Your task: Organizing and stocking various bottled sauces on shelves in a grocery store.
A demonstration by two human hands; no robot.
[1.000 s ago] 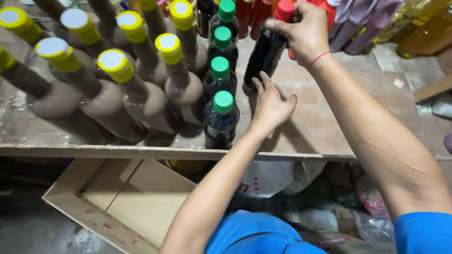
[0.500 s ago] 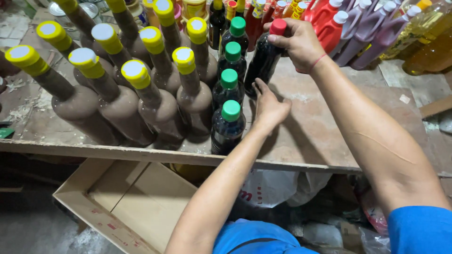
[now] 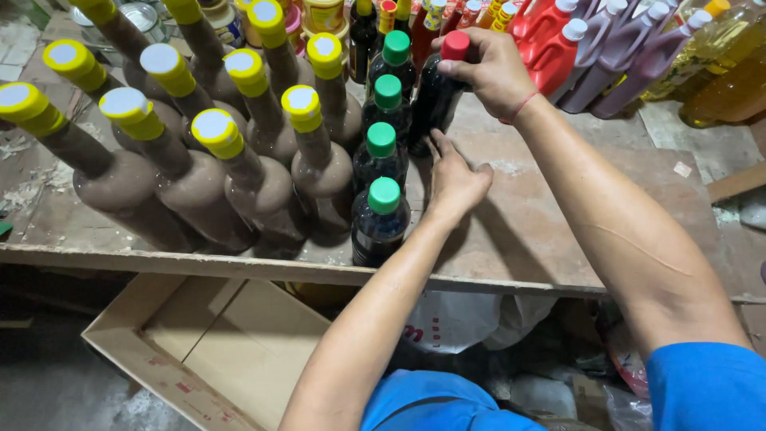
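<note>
Bottles crowd the far side of a worn shelf [image 3: 558, 239]. The right hand [image 3: 487, 72] grips a dark bottle with a red cap [image 3: 440, 88] around its neck and cap — it stands at the far end of a row of green-capped dark bottles [image 3: 381, 215]. The left hand [image 3: 453, 179] lies loose on the shelf, fingers spread, holding nothing, just right of that row. Left of the row stand brown yellow-capped bottles [image 3: 239, 175]. Below the near edge sits an open cardboard box [image 3: 199, 351].

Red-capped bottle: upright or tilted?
Tilted. The red-capped bottle leans against the green-capped row, right hand on its neck, base on the shelf.
</note>
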